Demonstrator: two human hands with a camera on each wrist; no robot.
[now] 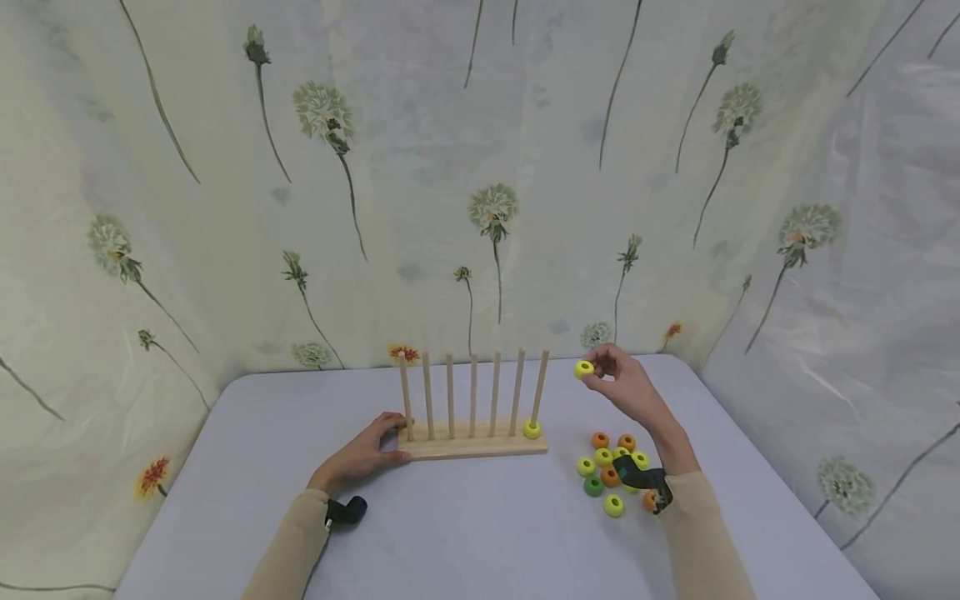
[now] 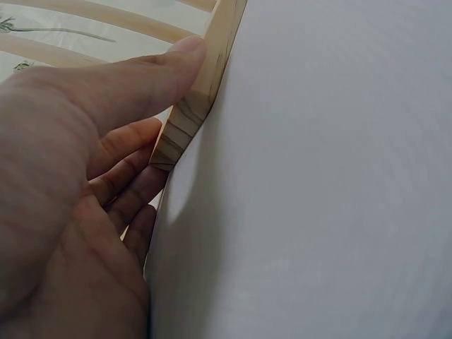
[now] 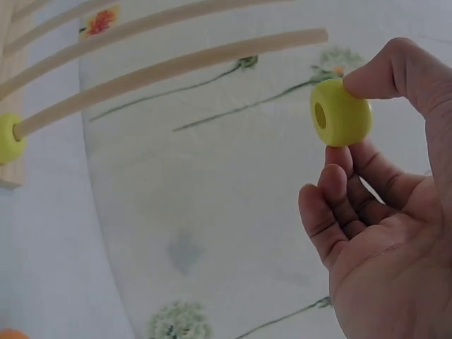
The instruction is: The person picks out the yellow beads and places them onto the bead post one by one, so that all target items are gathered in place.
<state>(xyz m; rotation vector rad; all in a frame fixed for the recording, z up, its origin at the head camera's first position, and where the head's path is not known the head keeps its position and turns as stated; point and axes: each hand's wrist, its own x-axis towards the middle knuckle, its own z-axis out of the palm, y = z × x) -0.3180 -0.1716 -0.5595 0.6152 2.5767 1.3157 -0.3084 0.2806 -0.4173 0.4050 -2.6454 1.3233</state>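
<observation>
A wooden peg stand with a row of upright pegs stands on the table. My left hand holds the left end of its base, the thumb on the front edge and the fingers round the end, as the left wrist view shows. One yellow bead sits at the foot of the rightmost peg. My right hand pinches another yellow bead between thumb and fingers. That bead is in the air, right of the rightmost peg's top and apart from it, its hole facing the peg in the right wrist view.
Loose yellow, orange and green beads lie on the table right of the stand, among them a green bead and an orange bead. My right forearm partly covers them. A flower-patterned curtain hangs behind the white table.
</observation>
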